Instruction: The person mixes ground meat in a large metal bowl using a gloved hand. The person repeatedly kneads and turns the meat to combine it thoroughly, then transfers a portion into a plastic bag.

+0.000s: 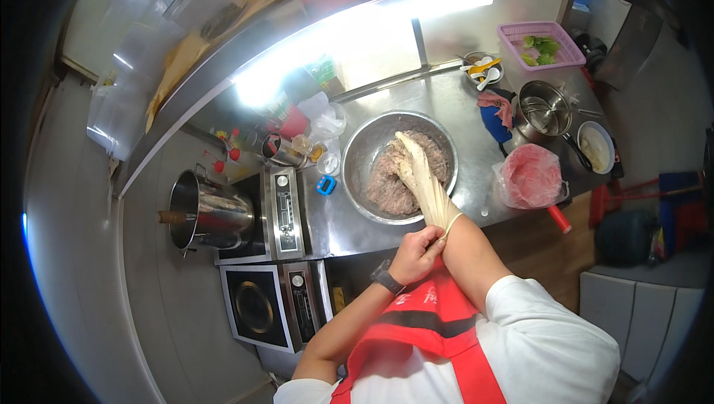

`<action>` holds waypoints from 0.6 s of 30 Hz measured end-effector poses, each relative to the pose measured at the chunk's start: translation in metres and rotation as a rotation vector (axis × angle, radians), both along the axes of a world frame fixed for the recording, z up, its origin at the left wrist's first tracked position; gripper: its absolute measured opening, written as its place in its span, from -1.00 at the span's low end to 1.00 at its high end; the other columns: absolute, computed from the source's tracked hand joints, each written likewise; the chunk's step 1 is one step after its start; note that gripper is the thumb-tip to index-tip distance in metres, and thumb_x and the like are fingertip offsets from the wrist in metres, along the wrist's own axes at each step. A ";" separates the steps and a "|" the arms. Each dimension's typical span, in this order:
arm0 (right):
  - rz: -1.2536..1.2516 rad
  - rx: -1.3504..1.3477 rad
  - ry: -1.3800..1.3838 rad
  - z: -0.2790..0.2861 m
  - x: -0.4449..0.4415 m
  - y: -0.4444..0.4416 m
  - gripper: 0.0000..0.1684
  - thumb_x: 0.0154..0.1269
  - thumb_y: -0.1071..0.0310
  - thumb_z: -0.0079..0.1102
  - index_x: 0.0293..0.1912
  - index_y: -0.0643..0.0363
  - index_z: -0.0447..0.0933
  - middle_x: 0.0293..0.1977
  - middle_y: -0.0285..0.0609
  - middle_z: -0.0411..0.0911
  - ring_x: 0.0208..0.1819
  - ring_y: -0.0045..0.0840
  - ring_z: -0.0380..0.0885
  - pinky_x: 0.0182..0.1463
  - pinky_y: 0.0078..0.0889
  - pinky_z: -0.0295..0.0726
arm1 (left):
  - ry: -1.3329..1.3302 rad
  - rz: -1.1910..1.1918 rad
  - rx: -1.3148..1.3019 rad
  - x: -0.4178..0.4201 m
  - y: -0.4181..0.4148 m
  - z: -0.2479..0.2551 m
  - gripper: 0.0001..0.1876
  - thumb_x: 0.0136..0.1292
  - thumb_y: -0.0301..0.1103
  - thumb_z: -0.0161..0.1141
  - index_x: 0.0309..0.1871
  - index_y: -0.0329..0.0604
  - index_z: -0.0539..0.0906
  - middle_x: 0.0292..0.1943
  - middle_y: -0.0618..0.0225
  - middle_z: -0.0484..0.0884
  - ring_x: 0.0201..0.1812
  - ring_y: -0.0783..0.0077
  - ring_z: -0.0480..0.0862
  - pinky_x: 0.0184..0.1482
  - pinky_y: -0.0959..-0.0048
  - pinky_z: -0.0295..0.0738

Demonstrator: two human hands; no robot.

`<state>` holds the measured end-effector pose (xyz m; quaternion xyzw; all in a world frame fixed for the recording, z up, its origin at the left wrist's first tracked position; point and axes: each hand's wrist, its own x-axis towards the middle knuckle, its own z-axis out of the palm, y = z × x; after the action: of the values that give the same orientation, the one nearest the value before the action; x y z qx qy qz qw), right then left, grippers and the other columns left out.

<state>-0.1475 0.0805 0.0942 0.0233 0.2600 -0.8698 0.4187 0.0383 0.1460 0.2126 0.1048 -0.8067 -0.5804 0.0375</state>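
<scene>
A large stainless steel bowl [352, 181] holds a mass of ground meat [390, 195]. My right hand [410, 161], in a long cream-coloured glove [427, 186] with bits of meat on it, is over and against the meat; its fingers are hard to make out. The glove reaches up the forearm. My left hand [418, 250], bare and with a dark watch on the wrist, pinches the glove's cuff at the right forearm, just outside the bowl's near rim.
Left of the bowl are a blue timer [326, 184], an induction cooker [286, 208] and a tall steel pot [223, 214]. Rightward stand a pink-lined container [530, 178], a steel pot with strainers [544, 111] and a pink basket [569, 49] of leaves. A steel shelf edge [195, 75] hangs above.
</scene>
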 end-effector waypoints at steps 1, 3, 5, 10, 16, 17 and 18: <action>0.005 0.037 -0.142 0.019 0.007 0.004 -0.65 0.36 0.31 0.21 0.10 0.17 0.53 -0.09 -0.21 0.53 -0.12 -0.54 0.55 -0.08 -0.51 0.61 | -0.014 -0.002 0.005 0.003 0.000 -0.003 -0.91 0.37 -0.50 0.18 -0.16 -0.35 0.57 -0.47 0.20 0.58 -0.46 0.52 0.52 -0.33 0.49 0.48; -0.058 0.012 -0.012 0.014 -0.009 0.010 -0.73 0.38 0.22 0.21 0.02 0.06 0.54 -0.22 -0.27 0.56 -0.24 -0.55 0.57 -0.26 -0.47 0.59 | 0.018 -0.029 0.015 -0.007 0.005 -0.001 -0.91 0.36 -0.48 0.18 -0.18 -0.34 0.57 -0.48 0.19 0.59 -0.48 0.49 0.54 -0.34 0.48 0.49; -0.092 0.025 0.074 0.006 -0.021 0.014 -0.77 0.40 0.19 0.19 -0.01 0.01 0.53 -0.28 -0.30 0.58 -0.28 -0.56 0.59 -0.35 -0.46 0.58 | 0.069 -0.031 0.021 -0.013 0.008 0.003 -0.91 0.36 -0.47 0.18 -0.20 -0.33 0.58 -0.50 0.19 0.61 -0.49 0.46 0.56 -0.36 0.46 0.49; 0.044 0.561 0.251 0.032 -0.026 0.008 -0.50 0.25 0.08 0.36 0.07 0.15 0.53 -0.03 -0.16 0.57 -0.19 -0.48 0.60 -0.24 -0.44 0.65 | 0.052 0.056 0.105 -0.005 -0.011 -0.011 -0.88 0.35 -0.44 0.23 -0.18 -0.32 0.62 -0.50 0.28 0.64 -0.47 0.55 0.58 -0.36 0.47 0.50; 0.321 1.318 1.108 -0.001 -0.097 0.017 0.03 0.06 -0.25 0.41 0.37 0.20 0.36 0.34 0.04 0.39 0.42 -0.17 0.28 0.48 -0.21 0.21 | 0.061 0.992 0.135 -0.008 -0.111 -0.090 -0.78 0.45 -0.26 0.19 -0.08 -0.26 0.62 -0.24 0.41 0.68 -0.24 0.62 0.59 -0.14 0.54 0.51; 0.362 1.352 1.160 -0.008 -0.106 0.018 0.05 0.07 -0.25 0.40 0.38 0.21 0.34 0.35 0.06 0.38 0.41 -0.16 0.30 0.49 -0.20 0.20 | -0.024 1.130 0.123 -0.014 -0.133 -0.104 -0.69 0.45 -0.15 0.18 -0.05 -0.27 0.63 -0.24 0.33 0.69 -0.22 0.51 0.62 -0.11 0.47 0.53; 0.412 1.342 1.139 -0.007 -0.107 0.010 0.05 0.07 -0.25 0.40 0.39 0.21 0.33 0.35 0.06 0.37 0.41 -0.15 0.31 0.48 -0.21 0.21 | -0.030 1.226 -0.022 -0.014 -0.155 -0.140 -0.61 0.40 -0.05 0.19 -0.02 -0.25 0.62 -0.27 0.19 0.72 -0.24 0.29 0.68 -0.12 0.34 0.55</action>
<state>-0.2540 0.0902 0.0873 -0.2188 0.8795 -0.3229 0.2726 0.0247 -0.0089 0.0728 0.5576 -0.6058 -0.4432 0.3543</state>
